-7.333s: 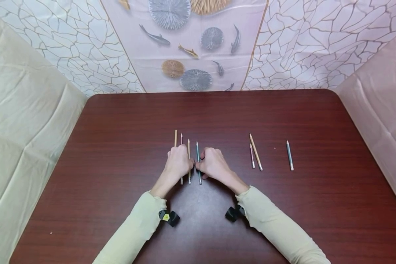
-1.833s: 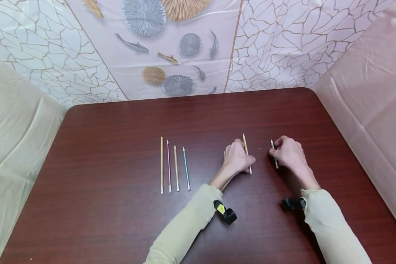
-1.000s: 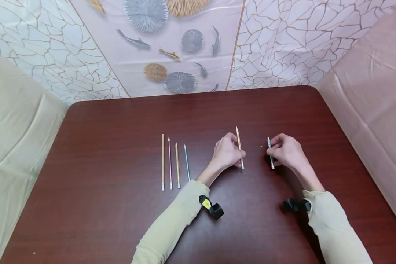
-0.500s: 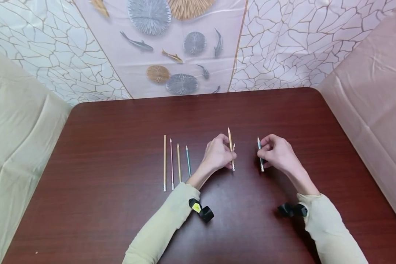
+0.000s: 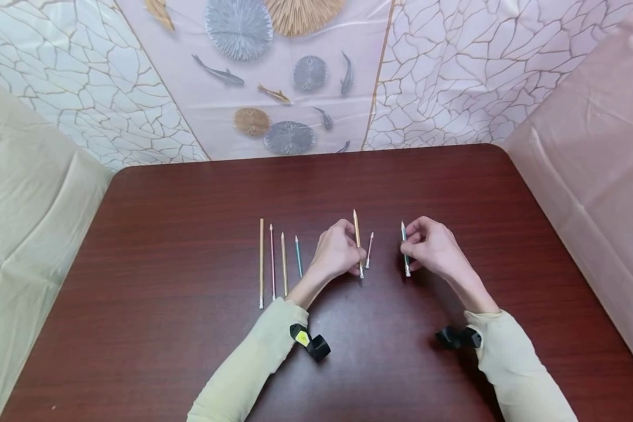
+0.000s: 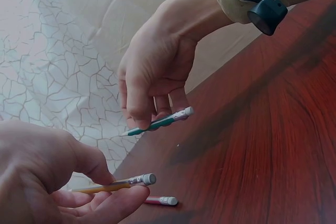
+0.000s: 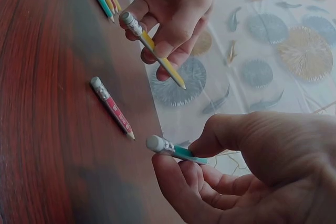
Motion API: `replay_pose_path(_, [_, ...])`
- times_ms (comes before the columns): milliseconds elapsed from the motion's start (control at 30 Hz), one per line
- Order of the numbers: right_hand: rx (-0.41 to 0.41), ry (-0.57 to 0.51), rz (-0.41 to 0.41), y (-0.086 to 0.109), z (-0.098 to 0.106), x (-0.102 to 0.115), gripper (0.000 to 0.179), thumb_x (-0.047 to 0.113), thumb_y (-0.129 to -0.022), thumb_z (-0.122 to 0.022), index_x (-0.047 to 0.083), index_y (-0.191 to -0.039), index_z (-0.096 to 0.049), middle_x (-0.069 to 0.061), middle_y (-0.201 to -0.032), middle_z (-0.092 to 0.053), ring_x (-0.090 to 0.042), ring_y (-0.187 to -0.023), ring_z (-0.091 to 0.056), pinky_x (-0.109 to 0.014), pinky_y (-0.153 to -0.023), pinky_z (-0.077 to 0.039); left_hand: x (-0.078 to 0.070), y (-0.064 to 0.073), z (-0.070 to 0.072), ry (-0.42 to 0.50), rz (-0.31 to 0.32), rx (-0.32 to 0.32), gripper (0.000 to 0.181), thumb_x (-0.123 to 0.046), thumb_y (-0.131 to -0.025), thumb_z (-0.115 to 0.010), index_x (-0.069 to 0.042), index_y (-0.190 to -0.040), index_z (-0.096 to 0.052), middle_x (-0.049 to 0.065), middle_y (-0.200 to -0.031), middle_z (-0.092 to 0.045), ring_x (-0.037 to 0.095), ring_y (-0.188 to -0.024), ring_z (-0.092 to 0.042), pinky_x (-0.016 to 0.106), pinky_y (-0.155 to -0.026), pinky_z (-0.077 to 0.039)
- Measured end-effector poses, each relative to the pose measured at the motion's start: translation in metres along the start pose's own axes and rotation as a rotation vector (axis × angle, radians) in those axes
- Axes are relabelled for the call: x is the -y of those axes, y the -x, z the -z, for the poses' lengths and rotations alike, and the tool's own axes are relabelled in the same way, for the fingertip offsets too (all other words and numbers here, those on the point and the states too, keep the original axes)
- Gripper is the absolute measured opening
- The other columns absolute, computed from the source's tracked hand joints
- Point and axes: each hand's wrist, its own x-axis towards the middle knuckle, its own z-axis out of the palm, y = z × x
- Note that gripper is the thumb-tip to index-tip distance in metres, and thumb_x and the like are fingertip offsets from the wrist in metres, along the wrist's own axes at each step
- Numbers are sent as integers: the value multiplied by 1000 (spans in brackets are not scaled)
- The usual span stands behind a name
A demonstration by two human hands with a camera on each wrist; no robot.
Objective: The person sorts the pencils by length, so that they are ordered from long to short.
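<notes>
My left hand pinches a yellow pencil, its point away from me and its white eraser end nearer. In the right wrist view this yellow pencil is held above the table. My right hand pinches a short green pencil between thumb and fingers, also raised off the table. Between the hands a short red pencil lies on the table, touched by neither; its eraser end and printed side show in the right wrist view, where the red pencil lies alone.
Left of my left hand lies a row of longer pencils: a yellow one, a red one, another yellow one and a green one, partly hidden by the left arm. The dark wooden table meets patterned cloth behind.
Earlier both hands were at the left row, with the short pencils lying at the right. Since then each hand has taken one and moved leftward with it, uncovering the short red pencil.
</notes>
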Motion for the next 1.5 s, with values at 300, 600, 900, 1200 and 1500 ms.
replay_pose_path(300, [-5,2,5,0,-5,1,26,-4,-78,-59,-7,-103,-54,-14,-81,-61,-22,-53,-65,-44,-54,-57,7,3,2,-7,-13,-8,35,5,-78,-71,0,-109,-54,6,-76,-68,16,-44,-64,32,-47,-54])
replay_pose_path(600, [4,-4,3,0,-11,5,26,-4,-78,-59,-7,-103,-53,-15,-82,-61,-21,-54,-65,-44,-55,-57,11,7,4,-31,-42,-13,35,4,-79,-71,2,-110,-54,5,-74,-67,17,-43,-64,28,-46,-53])
replay_pose_path(900, [21,-12,11,-2,-22,6,25,-3,-77,-59,-7,-101,-54,-15,-81,-61,-28,-53,-66,-43,-53,-57,16,9,6,-48,-40,-24,35,4,-78,-71,1,-109,-55,4,-75,-67,16,-43,-64,27,-45,-52])
replay_pose_path(1200, [49,-24,10,-3,-32,10,26,-3,-77,-60,-7,-102,-54,-14,-81,-61,-21,-52,-64,-41,-53,-57,21,10,8,-101,-39,-28,36,1,-78,-73,0,-110,-54,1,-73,-68,12,-42,-63,23,-54,-53])
replay_pose_path(1500, [65,-11,27,-5,-41,14,25,-2,-77,-61,-6,-101,-55,-13,-81,-63,-21,-53,-65,-42,-53,-57,24,12,12,-132,-25,-51,38,-1,-77,-73,0,-110,-54,2,-74,-69,11,-43,-63,25,-59,-55])
